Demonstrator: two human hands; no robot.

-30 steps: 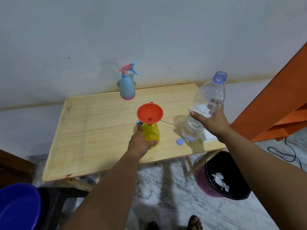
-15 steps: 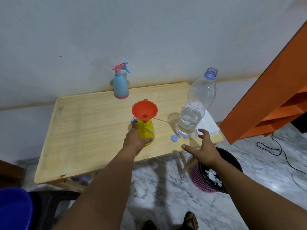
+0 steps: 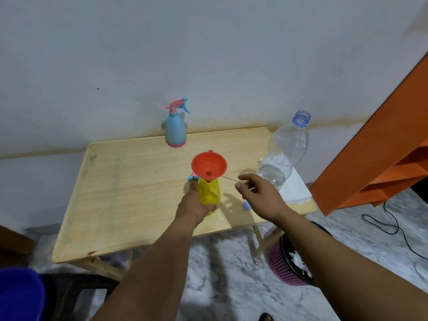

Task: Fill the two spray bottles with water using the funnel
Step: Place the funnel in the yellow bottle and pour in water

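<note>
A yellow spray bottle [image 3: 209,189] stands mid-table with an orange funnel [image 3: 209,165] in its neck. My left hand [image 3: 194,206] grips the bottle's lower body. My right hand [image 3: 257,194] hovers just right of the bottle with fingers apart and nothing in it. A clear water bottle [image 3: 286,149], uncapped and about a third full, stands at the table's right edge. Its blue cap [image 3: 247,206] lies partly hidden under my right hand. A blue spray bottle [image 3: 175,130] with a pink trigger head stands at the back edge. A spray head [image 3: 192,176] lies behind the yellow bottle.
The wooden table [image 3: 129,193] stands against a pale wall. A white paper [image 3: 294,188] lies under the water bottle. An orange shelf [image 3: 379,158] is at the right, a pink bin [image 3: 289,267] with a black liner below the table's corner, a blue basin [image 3: 18,295] at lower left.
My right hand let go of the water bottle, which now stands on the table, dropped back, then moved left toward the funnel. My left hand still holds the yellow bottle.
</note>
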